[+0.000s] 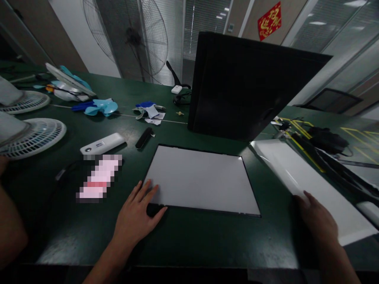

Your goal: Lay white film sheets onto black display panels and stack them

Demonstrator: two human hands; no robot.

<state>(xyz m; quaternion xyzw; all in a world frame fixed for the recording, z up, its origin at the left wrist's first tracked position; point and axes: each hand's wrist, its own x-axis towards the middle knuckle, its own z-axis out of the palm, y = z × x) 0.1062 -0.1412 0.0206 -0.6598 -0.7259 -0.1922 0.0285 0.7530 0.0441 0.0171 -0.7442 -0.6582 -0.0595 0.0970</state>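
My left hand (pixel 136 215) lies flat with fingers spread on the near left corner of a white rectangular sheet (pixel 204 179) that lies flat on the dark green table (pixel 189 240). My right hand (pixel 318 219) rests palm down on the near end of a second white sheet (pixel 308 181), which lies at an angle to the right. Its fingers are together and bent over the sheet's edge. A large black panel (pixel 248 86) stands tilted just behind the first sheet.
A white remote-like bar (pixel 103 143) and a small black bar (pixel 143 137) lie left of the sheet. Further left are two white fan grilles (pixel 35 136), blue fan blades (pixel 102 106) and small parts. Black cables (pixel 325 140) lie at right. Another person's arm (pixel 10 228) is at the left edge.
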